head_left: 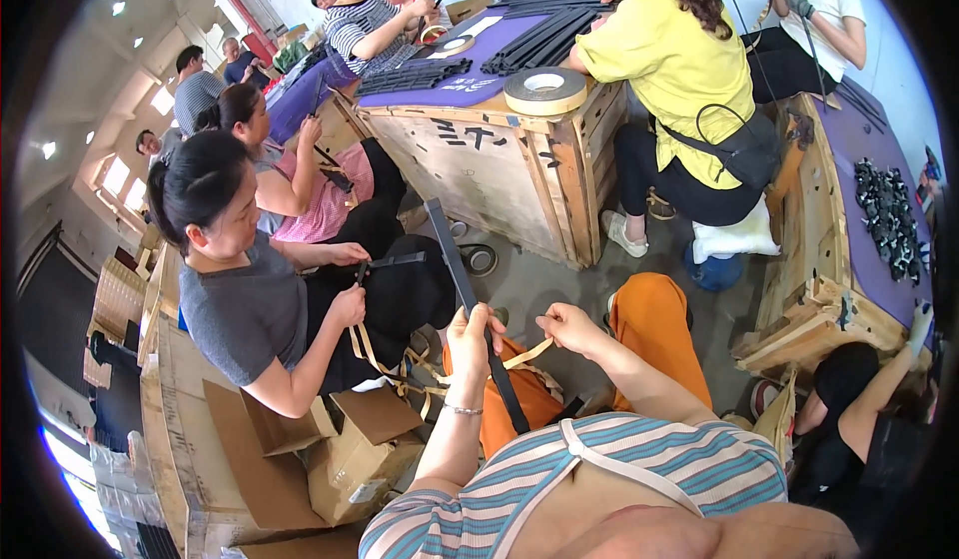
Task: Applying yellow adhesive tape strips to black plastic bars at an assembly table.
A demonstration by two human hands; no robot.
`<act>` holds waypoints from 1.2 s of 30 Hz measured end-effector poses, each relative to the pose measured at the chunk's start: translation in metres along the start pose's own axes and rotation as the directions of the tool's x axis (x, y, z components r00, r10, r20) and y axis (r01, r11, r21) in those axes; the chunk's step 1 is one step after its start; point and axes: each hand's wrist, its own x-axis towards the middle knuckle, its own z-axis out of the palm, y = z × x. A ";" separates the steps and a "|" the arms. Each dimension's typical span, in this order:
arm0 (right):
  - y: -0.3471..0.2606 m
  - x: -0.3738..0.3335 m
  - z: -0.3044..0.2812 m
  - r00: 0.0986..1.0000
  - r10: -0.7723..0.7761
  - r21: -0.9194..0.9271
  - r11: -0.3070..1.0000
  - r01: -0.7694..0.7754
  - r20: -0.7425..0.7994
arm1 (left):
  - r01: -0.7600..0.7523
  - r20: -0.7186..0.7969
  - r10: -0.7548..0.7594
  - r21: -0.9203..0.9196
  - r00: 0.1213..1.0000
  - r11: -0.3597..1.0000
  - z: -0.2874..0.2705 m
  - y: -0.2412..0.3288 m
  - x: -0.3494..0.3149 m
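Note:
A long flat black strip (455, 259) slants across my lap, its far end raised toward the crate. My left hand (474, 337) is closed around it near the middle. To the right, my right hand (571, 329) pinches the end of a narrow tan tape strip (529, 354), which runs back toward the black strip by my left fingers. Where the tape meets the black strip is partly hidden by my left hand. More tan ribbon (415, 367) hangs in loose curls to the left, between me and a co-worker.
A wooden crate (470, 169) ahead carries a purple cover, black strips and a large tape roll (545, 90). At right, another crate (834, 309) bears small black parts (889, 221). An open cardboard box (360, 459) stands at lower left. Co-workers sit close on both sides.

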 end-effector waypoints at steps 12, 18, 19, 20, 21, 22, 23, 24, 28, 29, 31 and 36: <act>-0.018 0.043 -0.034 0.997 -0.075 -0.042 0.996 0.074 -0.006 | 0.281 0.109 -0.264 -0.193 0.958 0.940 0.022 -0.007 0.023; -0.027 0.078 -0.039 0.994 -0.072 -0.074 0.994 0.078 0.080 | 0.562 0.553 -0.233 -0.555 0.800 0.614 0.007 -0.016 0.047; -0.025 0.084 -0.039 0.993 -0.059 -0.069 0.995 0.067 0.102 | 0.557 0.545 -0.233 -0.560 0.805 0.614 0.007 -0.014 0.051; -0.023 0.090 -0.040 0.992 -0.057 -0.070 0.995 0.065 0.111 | 0.527 0.490 -0.260 -0.551 0.832 0.647 0.007 -0.011 0.055; -0.022 0.095 -0.040 0.992 -0.010 -0.040 0.999 0.016 0.127 | 0.493 0.429 -0.281 -0.540 0.858 0.682 0.007 -0.007 0.059; -0.020 0.100 -0.040 0.989 0.036 -0.012 0.999 -0.035 0.144 | 0.496 0.433 -0.283 -0.532 0.856 0.686 0.003 -0.005 0.064; -0.017 0.103 -0.042 0.987 0.037 -0.014 0.999 -0.035 0.157 | 0.487 0.421 -0.281 -0.538 0.862 0.688 0.003 -0.005 0.066; -0.011 0.105 -0.047 0.978 0.112 0.057 0.991 -0.123 0.175 | 0.467 0.380 -0.294 -0.531 0.877 0.707 0.003 -0.006 0.068; 0.000 0.116 -0.054 0.964 0.222 0.139 0.960 -0.242 0.143 | 0.428 0.279 -0.327 -0.513 0.903 0.744 0.002 -0.022 0.071; -0.004 0.117 -0.054 0.970 0.213 0.136 0.964 -0.228 0.115 | 0.419 0.254 -0.333 -0.521 0.908 0.744 0.002 -0.023 0.070; -0.009 0.122 -0.055 0.969 0.210 0.145 0.963 -0.228 0.128 | 0.399 0.235 -0.323 -0.522 0.917 0.754 0.000 -0.026 0.072; -0.011 0.126 -0.051 0.974 0.192 0.108 0.973 -0.205 0.122 | 0.320 0.077 -0.329 -0.512 0.941 0.797 -0.003 -0.030 0.074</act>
